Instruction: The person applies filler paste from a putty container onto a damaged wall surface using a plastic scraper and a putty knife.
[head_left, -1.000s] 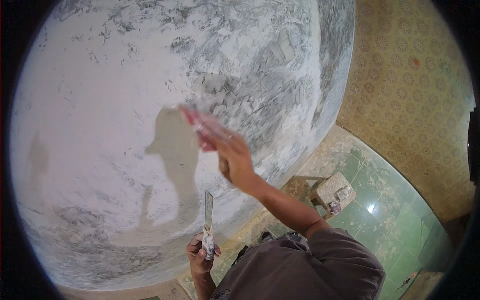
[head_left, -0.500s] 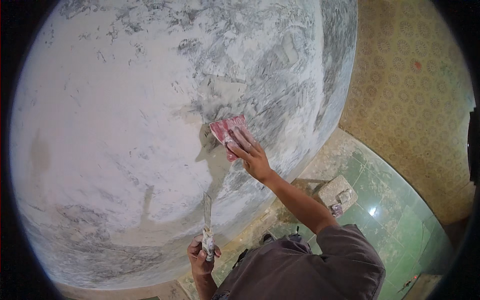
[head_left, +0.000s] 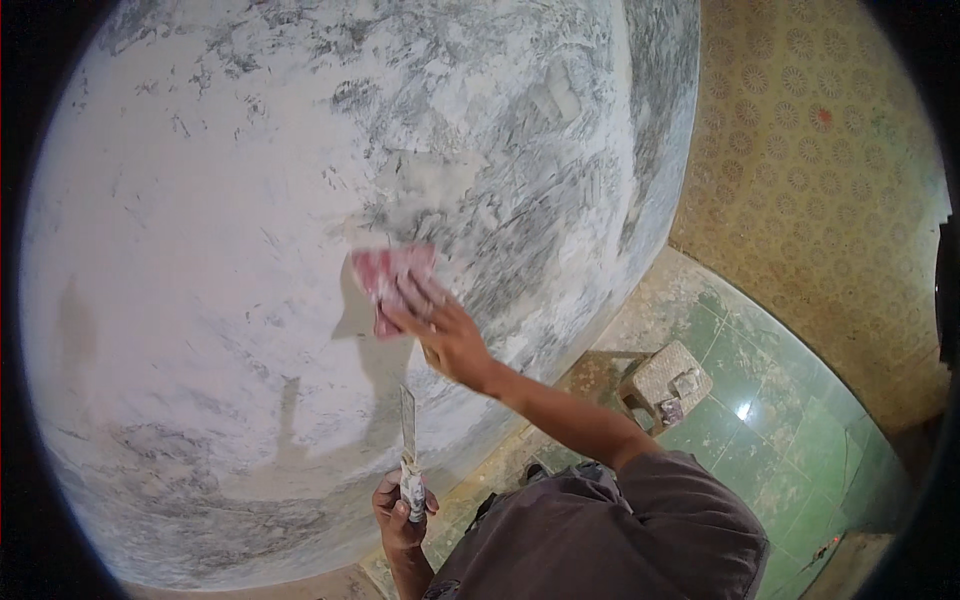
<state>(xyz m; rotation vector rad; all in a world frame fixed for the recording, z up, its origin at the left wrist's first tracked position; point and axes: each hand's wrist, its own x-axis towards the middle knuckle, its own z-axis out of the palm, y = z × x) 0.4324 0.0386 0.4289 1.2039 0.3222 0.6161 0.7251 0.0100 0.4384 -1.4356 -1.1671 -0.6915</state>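
Flat red, white-smeared plate (head_left: 382, 268) in your right hand (head_left: 445, 335), over the patchy white-and-grey wall (head_left: 200, 200): best press its edge lightly, evenly. Your left hand (head_left: 400, 526) grips the thin-bladed, white-caked scraper (head_left: 408, 430) below.

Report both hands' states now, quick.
Left hand: closed, holding a scraper.
Right hand: holding a red spreader, fingers spread across it.

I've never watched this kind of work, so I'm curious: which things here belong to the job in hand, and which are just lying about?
In use:
red spreader, in the right hand
bladed tool, in the left hand
patchy white-grey wall

Apparently just lying about:
pale stool
small items on it
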